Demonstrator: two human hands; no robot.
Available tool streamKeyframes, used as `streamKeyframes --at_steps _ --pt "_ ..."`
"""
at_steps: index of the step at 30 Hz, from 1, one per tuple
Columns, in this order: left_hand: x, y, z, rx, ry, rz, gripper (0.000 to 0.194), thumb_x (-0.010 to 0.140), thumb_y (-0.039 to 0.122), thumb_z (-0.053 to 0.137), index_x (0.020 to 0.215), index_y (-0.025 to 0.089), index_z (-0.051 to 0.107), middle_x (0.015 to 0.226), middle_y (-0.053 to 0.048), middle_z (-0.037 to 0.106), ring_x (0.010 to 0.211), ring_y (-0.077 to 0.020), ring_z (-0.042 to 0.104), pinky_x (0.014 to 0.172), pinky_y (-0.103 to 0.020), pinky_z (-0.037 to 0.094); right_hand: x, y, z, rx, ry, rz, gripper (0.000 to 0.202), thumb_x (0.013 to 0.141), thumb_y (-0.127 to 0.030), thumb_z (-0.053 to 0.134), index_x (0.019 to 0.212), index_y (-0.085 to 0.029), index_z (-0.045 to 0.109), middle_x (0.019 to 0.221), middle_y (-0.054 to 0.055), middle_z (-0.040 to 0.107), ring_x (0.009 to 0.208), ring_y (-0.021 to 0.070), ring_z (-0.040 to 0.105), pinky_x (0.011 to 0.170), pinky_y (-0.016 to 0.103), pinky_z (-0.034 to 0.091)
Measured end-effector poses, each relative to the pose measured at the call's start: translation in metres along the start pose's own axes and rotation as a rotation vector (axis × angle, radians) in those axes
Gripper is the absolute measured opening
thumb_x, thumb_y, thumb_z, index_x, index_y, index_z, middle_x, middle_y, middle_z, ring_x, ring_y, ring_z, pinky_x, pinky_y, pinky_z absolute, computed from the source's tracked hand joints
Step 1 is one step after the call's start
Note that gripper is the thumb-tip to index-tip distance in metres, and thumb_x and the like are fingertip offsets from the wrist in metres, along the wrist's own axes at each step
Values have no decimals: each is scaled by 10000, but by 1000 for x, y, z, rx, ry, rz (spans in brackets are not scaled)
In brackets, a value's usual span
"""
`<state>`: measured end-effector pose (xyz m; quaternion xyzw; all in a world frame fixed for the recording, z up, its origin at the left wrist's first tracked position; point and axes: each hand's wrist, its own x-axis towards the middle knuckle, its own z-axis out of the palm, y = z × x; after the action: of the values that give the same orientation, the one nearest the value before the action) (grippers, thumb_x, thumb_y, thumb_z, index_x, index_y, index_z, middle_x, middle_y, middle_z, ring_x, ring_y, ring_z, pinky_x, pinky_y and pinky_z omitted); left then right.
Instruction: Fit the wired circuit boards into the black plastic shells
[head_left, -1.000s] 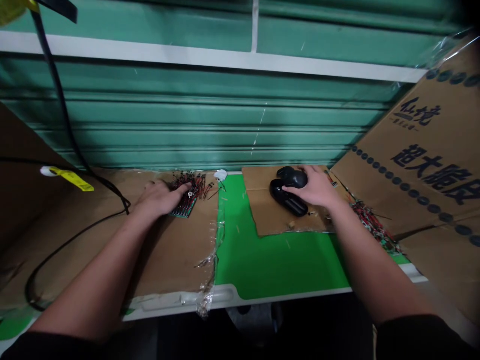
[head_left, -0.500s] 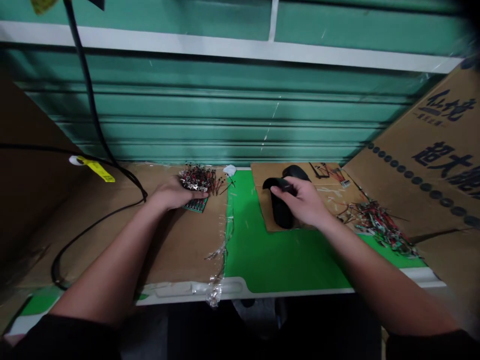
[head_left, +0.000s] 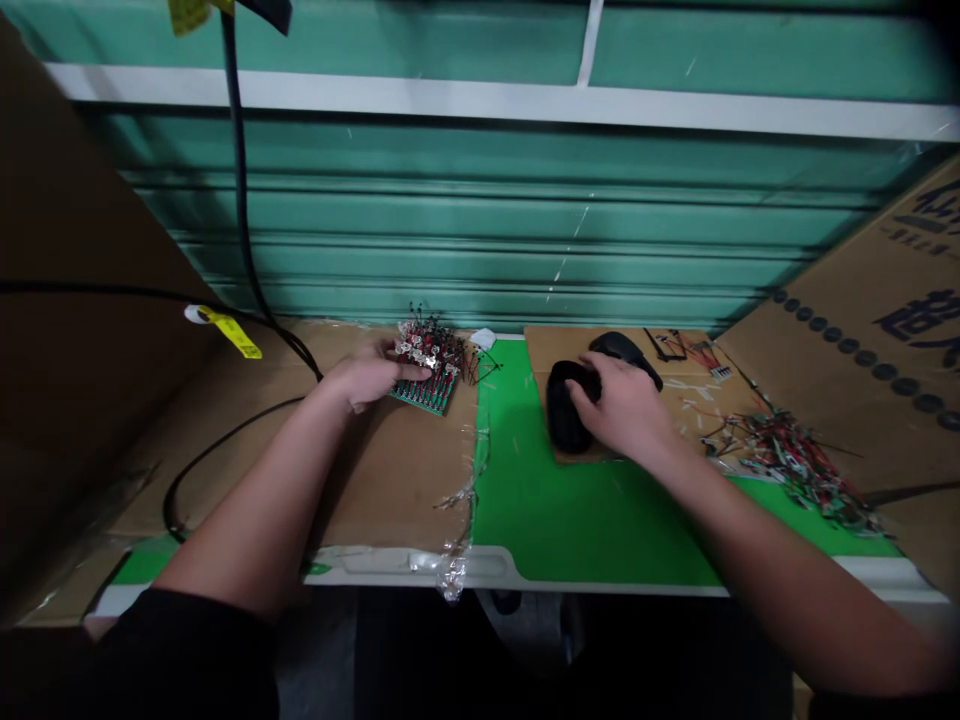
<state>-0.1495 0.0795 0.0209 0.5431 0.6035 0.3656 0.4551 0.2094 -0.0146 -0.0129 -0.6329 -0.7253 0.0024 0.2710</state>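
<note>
My left hand (head_left: 375, 378) holds the left side of a green circuit board (head_left: 426, 396), thumb lying across it. A dense cluster of red and black wires with small metal parts (head_left: 429, 345) stands up from the board's far side. On the right, my right hand (head_left: 619, 400) is closed at the upper right edge of a black curved shell (head_left: 568, 415), its thumb reaching over the shell's hollow. Just behind that hand lies a second black rounded piece (head_left: 626, 352), partly covered by the fingers.
Cardboard sheets (head_left: 390, 490) cover parts of the green tabletop (head_left: 600, 530). A tangled wire pile (head_left: 810, 465) lies at the right, near a cardboard box wall (head_left: 847, 310). Black cables (head_left: 240, 180) hang at the left. A green slatted wall (head_left: 465, 220) stands behind.
The view has shifted, so everything sits further right. The black piece that my right hand held raised and tilted is now down at the shell. My left hand still holds the board, which has turned slightly.
</note>
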Motion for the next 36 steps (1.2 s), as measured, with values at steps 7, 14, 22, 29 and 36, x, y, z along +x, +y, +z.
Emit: streamKeyframes --at_steps 7,14,22,29,36 --pt "-13 7 22 -414 -114 155 671 461 317 1090 1028 129 786 1076 -117 840 924 -236 774 947 -393 616 -10 -33 -13 298 64 -121 226 1036 -383 630 1105 -226 776 1025 93 807 830 247 737 808 391 594" --pt "-37 6 63 -597 -130 274 550 578 283 1063 1025 171 763 1013 -59 840 861 -198 764 849 -334 616 2 -70 5 792 -235 95 358 974 -496 715 1156 -195 782 929 60 804 594 160 650 522 291 476" --pt "-52 2 80 -607 -227 249 496 629 284 1045 1046 172 801 1095 -94 844 938 -220 776 960 -380 605 8 -87 27 1168 -220 228 418 871 -603 793 913 -223 624 657 -48 615 499 137 642 418 244 473" --pt "-57 -6 90 -527 -311 125 462 603 384 1053 953 144 871 1075 -149 853 954 -264 800 990 -419 604 1 -84 36 1210 -145 262 507 791 -647 862 881 -217 610 690 -19 670 502 178 710 427 269 565" --pt "-62 -10 96 -408 -163 207 467 608 453 1037 929 157 870 1067 -134 858 931 -277 803 914 -410 634 0 -84 36 1123 -94 273 523 777 -671 871 849 -212 631 649 -3 677 495 211 729 437 282 580"
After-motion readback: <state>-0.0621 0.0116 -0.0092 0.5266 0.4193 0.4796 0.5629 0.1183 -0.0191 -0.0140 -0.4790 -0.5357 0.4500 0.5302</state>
